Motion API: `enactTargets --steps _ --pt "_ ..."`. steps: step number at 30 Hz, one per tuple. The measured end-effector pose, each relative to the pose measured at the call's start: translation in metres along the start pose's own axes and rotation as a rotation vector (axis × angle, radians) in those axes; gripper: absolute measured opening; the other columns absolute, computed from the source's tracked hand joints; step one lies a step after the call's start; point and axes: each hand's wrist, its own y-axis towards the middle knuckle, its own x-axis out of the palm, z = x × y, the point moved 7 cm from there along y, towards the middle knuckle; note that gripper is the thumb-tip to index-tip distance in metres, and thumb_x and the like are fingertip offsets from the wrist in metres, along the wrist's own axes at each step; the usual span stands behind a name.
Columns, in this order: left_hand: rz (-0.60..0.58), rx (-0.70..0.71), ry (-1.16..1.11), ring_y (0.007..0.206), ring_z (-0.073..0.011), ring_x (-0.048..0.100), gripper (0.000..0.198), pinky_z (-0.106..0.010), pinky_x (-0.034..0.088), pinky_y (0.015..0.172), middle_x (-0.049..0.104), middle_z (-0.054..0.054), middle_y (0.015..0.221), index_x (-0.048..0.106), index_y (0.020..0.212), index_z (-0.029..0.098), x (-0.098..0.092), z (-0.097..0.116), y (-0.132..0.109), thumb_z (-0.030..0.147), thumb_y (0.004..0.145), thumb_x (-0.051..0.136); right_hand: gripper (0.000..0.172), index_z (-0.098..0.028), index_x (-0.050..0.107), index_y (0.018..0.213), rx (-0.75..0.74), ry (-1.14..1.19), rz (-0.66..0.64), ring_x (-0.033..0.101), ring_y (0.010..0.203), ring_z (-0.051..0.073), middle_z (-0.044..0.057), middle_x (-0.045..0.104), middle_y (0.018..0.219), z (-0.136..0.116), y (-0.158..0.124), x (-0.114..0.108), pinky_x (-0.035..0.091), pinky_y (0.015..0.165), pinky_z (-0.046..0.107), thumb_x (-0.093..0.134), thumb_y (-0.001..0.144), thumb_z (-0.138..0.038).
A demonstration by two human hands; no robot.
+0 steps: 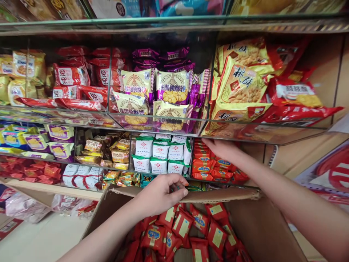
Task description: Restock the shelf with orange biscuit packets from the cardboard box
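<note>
Ahead, packed snack shelves (pixel 174 24) — open carton (pixel 248 222) below, pale floor (pixel 54 236) beside.

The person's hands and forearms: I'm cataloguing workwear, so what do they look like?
The left hand and right hand are gloveless, with no rings visible, though parts of both are hidden. The left forearm and right forearm are bare and taper toward the hands, with no sleeve, watch or marking in sight.
</note>
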Motion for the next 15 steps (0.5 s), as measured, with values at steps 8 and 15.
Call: enactTargets --steps 8,15 --pt "-0.039 -0.012 -0.169 0.062 -0.0089 0.043 0.019 -0.020 0.036 0.058 0.048 0.004 0.066 0.055 0.084 0.015 0.002 -0.003 0.000 0.033 0.079 0.050 0.015 -0.023 0.060 0.076 -0.788 -0.350 -0.372 0.058 0.072 0.018 0.003 0.064 0.070 -0.083 -0.210 0.036 0.046 0.075 0.032 0.046 0.082 -0.023" --pt "-0.059 -0.018 -0.203 0.061 -0.0084 0.040 0.022 -0.020 0.034 0.057 0.045 0.004 0.065 0.055 0.085 0.015 0.003 0.001 -0.003 0.035 0.078 0.051 0.022 -0.010 0.064 0.083 -0.253 -0.501 -0.875 0.060 0.088 0.029 0.018 0.065 0.092 -0.039 -0.207 0.151 0.048 0.076 0.039 0.060 0.062 -0.006"
